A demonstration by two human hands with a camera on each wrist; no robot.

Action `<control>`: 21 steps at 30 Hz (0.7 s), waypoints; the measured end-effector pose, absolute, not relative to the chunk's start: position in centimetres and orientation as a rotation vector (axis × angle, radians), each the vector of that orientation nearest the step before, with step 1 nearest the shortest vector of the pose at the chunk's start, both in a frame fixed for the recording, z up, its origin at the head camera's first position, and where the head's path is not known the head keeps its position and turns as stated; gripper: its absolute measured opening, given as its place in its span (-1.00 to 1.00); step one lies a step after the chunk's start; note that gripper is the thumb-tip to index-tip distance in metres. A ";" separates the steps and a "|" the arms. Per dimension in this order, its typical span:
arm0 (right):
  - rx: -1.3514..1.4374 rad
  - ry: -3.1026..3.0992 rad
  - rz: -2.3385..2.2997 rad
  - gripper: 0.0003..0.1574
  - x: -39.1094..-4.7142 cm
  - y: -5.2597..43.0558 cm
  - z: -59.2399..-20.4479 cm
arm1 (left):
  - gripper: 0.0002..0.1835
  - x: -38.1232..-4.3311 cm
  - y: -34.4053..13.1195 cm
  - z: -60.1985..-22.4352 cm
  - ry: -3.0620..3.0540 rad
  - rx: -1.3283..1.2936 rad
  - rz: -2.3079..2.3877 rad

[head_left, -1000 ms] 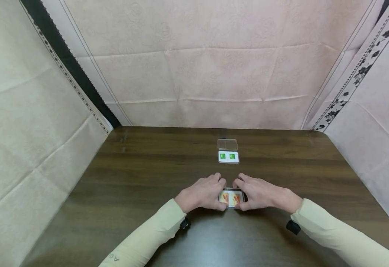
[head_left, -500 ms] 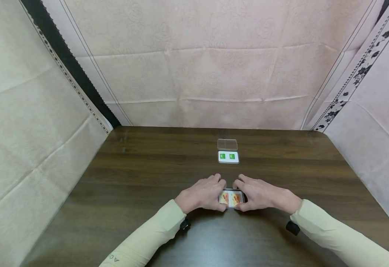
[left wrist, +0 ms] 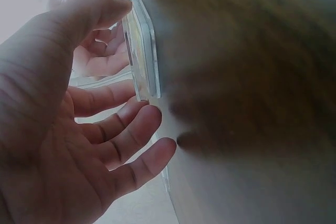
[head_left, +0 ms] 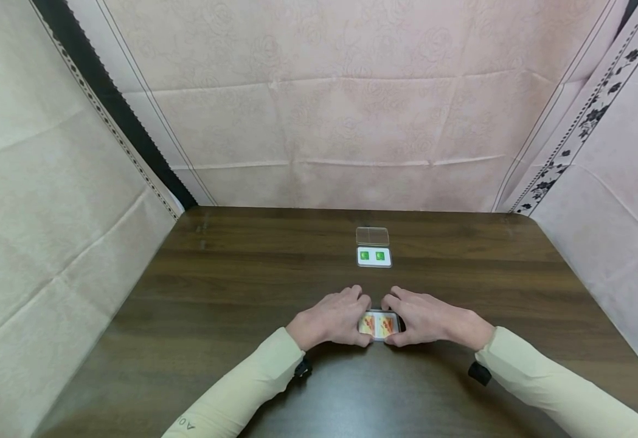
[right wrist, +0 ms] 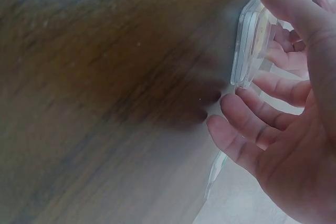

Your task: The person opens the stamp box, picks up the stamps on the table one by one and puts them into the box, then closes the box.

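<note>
On the near part of the table lies a small clear plastic case (head_left: 377, 325) with two orange-and-yellow pictures in it. My left hand (head_left: 336, 317) holds its left end, thumb on the near edge and fingers at the far edge. The right hand (head_left: 428, 316) grips the right end the same way. Both wrist views show the case from the side: a clear cover (left wrist: 130, 56) sits over a clear base (left wrist: 152, 51), slightly apart at one end. In the right wrist view, fingertips of my right hand (right wrist: 294, 129) touch the case's edge. The fingers partly hide its ends.
Farther back on the brown wooden table (head_left: 242, 261) lies a white card in a clear tray (head_left: 374, 257), with two green squares on it. Behind it lies a clear lid (head_left: 372, 236). Pale cloth (head_left: 324, 121) hangs around the table's back and sides.
The case's far edge and the fingertips have shifted very slightly toward the person since one second ago. Otherwise both hands keep their hold and the back items stay put.
</note>
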State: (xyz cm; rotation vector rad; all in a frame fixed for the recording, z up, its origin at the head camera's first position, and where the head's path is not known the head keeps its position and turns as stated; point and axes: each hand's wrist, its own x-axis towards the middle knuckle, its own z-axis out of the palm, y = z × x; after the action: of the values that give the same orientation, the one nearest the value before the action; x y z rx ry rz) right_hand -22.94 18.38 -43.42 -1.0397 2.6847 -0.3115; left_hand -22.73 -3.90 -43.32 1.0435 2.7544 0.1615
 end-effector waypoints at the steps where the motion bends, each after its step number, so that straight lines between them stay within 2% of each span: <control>1: -1.040 2.685 -0.312 -0.31 -22.9 18.4 -43.4 | -0.38 -22.7 -3.9 -43.3 2.755 1.045 0.160; 21: -1.034 2.700 -0.289 -0.30 -22.8 18.4 -43.6 | -0.37 -22.6 -4.0 -43.5 2.748 1.043 0.166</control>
State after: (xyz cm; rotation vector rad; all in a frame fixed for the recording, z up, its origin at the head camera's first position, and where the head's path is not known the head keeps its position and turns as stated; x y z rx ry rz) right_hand -22.79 18.43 -43.55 -1.0342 2.7000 -0.2892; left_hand -22.65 -4.02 -43.47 1.0430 2.7477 0.1661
